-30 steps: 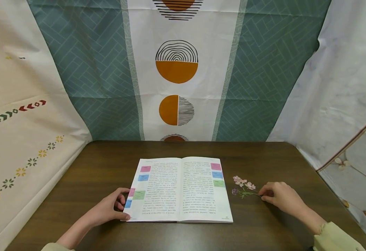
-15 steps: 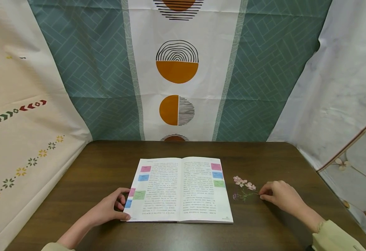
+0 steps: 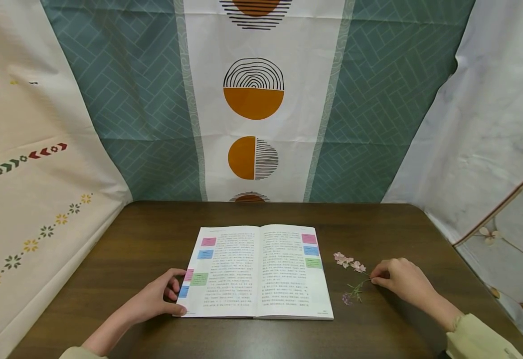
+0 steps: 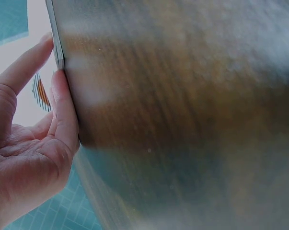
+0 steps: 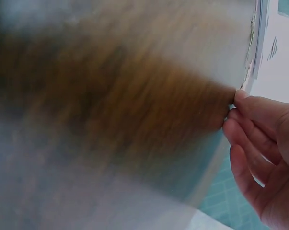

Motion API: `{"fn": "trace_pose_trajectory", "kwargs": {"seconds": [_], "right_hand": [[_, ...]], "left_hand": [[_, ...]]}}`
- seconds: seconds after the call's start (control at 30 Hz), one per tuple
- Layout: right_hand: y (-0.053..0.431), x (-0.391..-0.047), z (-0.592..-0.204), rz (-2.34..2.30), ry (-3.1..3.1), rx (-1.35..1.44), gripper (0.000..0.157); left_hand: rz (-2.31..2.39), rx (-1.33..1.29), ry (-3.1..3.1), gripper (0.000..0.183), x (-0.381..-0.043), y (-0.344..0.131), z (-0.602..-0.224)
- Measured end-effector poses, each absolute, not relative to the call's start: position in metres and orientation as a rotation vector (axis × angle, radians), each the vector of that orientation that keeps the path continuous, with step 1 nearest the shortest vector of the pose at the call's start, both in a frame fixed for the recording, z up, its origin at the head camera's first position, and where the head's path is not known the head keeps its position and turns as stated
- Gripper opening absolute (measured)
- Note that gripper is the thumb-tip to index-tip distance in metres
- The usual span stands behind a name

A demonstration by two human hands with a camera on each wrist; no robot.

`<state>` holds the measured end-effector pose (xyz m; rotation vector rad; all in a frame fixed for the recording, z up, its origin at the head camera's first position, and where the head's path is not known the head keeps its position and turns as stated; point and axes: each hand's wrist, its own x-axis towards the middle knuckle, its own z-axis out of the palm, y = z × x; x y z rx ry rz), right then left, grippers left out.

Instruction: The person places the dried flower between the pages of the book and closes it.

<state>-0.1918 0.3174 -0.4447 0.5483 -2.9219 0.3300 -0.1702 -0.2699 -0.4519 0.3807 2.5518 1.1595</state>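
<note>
An open book (image 3: 288,279) with printed pages and pink, blue and green marks along its margins lies flat on the table. My left hand (image 3: 158,296) is at the book's lower left: the thumb rests on the bottom corner and the curled fingers hold the left edge. To the right of the book, my right hand (image 3: 400,280) pinches the thin stem ends of a small flower sprig between thumb and forefinger. Pale pink blossoms (image 3: 350,262) point up and left; a purple flower (image 3: 347,298) with green leaves angles down and left. The right wrist view shows the pinching fingertips (image 5: 241,96) close over the tabletop.
The dark wooden table (image 3: 153,227) reaches back to a hanging patterned cloth (image 3: 355,149). An embroidered cream cloth (image 3: 32,209) hangs on the left, and a pale leaf-patterned cloth (image 3: 476,164) on the right.
The purple flower with its green leaves has swung down, away from the pink blossoms, toward the near side of the table. The left hand and the book have stayed put.
</note>
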Motion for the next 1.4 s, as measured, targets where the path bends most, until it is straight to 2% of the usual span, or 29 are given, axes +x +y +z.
{"fn": "trace_pose_trajectory", "kwargs": {"seconds": [0.43,1.4], "right_hand": [[0.317,-0.199,-0.439,0.302,-2.808,0.637,0.011],[0.293,-0.245,-0.398,0.355,-2.802,0.833,0.023]], "left_hand": [[1.164,0.381,2.554,0.085,-0.170,-0.270,-0.451],[1.154,0.358,2.563,0.084,-0.169,-0.270,-0.453]]}}
